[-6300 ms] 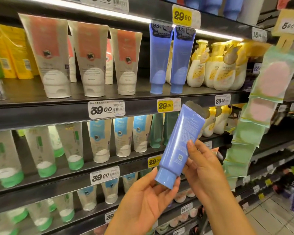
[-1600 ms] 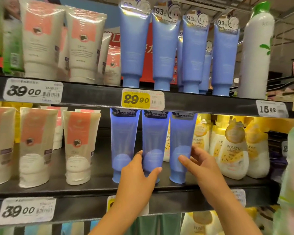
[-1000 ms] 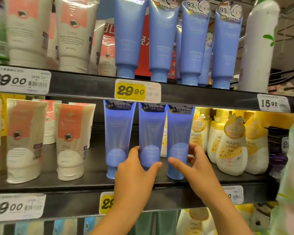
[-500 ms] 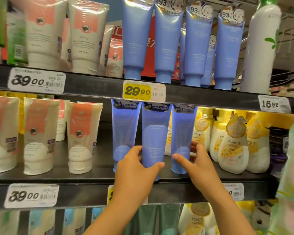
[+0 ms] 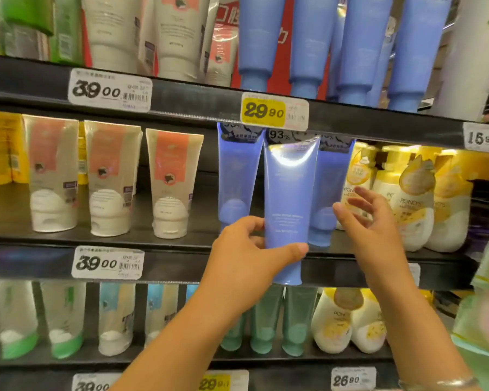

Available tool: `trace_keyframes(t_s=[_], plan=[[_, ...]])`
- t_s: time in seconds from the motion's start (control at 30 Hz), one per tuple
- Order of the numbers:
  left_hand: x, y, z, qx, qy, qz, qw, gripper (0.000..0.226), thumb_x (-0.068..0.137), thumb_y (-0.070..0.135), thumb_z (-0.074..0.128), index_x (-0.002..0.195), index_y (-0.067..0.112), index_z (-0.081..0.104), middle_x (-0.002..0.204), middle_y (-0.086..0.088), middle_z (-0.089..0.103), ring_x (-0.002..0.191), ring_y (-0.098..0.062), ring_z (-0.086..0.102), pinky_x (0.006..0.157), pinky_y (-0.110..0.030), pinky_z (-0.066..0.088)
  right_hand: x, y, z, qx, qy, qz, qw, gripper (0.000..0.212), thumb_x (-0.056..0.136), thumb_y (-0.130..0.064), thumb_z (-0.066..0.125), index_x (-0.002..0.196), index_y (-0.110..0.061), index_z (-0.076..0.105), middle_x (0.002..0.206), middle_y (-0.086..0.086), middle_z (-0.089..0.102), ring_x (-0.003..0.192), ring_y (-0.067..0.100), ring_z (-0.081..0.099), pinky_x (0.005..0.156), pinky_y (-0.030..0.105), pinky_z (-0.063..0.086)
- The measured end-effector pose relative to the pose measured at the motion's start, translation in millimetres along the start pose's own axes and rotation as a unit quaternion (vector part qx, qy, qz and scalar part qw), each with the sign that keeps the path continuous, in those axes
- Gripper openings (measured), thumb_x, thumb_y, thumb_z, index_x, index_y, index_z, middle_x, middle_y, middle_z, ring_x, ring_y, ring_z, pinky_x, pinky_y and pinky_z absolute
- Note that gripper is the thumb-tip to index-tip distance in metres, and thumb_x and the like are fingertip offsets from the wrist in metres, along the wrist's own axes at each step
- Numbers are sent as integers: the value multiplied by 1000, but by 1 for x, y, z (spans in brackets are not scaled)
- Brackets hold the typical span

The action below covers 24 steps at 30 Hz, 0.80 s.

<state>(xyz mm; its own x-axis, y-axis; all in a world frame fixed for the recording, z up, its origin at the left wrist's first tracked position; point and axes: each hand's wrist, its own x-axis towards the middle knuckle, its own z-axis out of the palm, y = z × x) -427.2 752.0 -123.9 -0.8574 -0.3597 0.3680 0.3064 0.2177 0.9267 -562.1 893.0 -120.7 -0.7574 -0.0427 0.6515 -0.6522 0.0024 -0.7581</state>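
Observation:
A blue tube [image 5: 288, 193] stands cap down in front of the middle shelf [image 5: 181, 263], its cap hanging below the shelf's front lip. My left hand [image 5: 246, 261] grips its lower part, thumb across the front. Two more blue tubes stay on the shelf behind it, one at the left [image 5: 236, 179] and one at the right [image 5: 329, 193]. My right hand [image 5: 370, 221] hovers just right of the held tube with fingers spread and loosely bent, holding nothing.
White and coral tubes [image 5: 170, 182] stand left on the same shelf, yellow pump bottles [image 5: 415, 201] at the right. The upper shelf carries more blue tubes [image 5: 308, 43]. Green-capped tubes and bottles fill the shelf below. A yellow 29.90 price tag [image 5: 274, 111] hangs above.
My left hand has pulled the middle blue tube forward and down off the shelf. My right hand has let go of the right tube and drawn back, fingers spread.

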Motion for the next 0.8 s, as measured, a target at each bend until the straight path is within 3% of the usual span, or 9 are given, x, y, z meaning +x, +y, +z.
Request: trace_keyframes(t_s=[0.07,0.2,0.4,0.53,0.7,0.8], plan=[[-5,-5,0,-5,-7,-10,1000,43,65,28,81,102,18,62,86,1,75,80,-15,71,74,-35,56,-13,-10,-1,19,-2,-13,1000,28,88,-21,62,113,-28,52,110,-5,57,91,-2,58,78,20,48],[-18,-23,-1,-21,-23,-24,999,37,67,20,81,99,15,63,84,-1,75,78,-15,71,63,-26,51,-45,-23,3,88,-55,27,994,11,88,-19,59,95,-26,62,90,-7,67,78,2,66,72,20,55],[-36,-51,-3,-37,-59,-14,997,36,67,6,80,97,15,63,83,0,73,71,-7,69,63,-20,55,-87,-28,15,153,-138,106,973,27,69,-35,61,93,-22,66,85,-10,72,79,8,68,66,25,55],[-45,-67,-10,-20,-76,-21,997,41,68,13,82,103,21,63,87,0,74,78,-16,70,72,-33,58,-105,-22,23,150,-134,140,969,36,64,-42,64,94,-22,68,93,-8,73,90,13,68,82,40,54],[-58,-80,-19,-50,-93,-39,994,36,70,17,80,100,27,64,87,2,73,72,-5,66,64,-16,52,-126,-16,33,193,-89,182,960,24,73,-32,61,90,-21,72,98,1,74,92,18,69,77,36,57],[-67,-86,-23,-82,-94,-55,991,38,67,24,80,102,25,64,88,3,73,74,-4,67,64,-12,50,-141,-13,39,219,-56,213,951,25,76,-29,58,94,-15,69,96,5,72,88,20,68,72,33,57]])
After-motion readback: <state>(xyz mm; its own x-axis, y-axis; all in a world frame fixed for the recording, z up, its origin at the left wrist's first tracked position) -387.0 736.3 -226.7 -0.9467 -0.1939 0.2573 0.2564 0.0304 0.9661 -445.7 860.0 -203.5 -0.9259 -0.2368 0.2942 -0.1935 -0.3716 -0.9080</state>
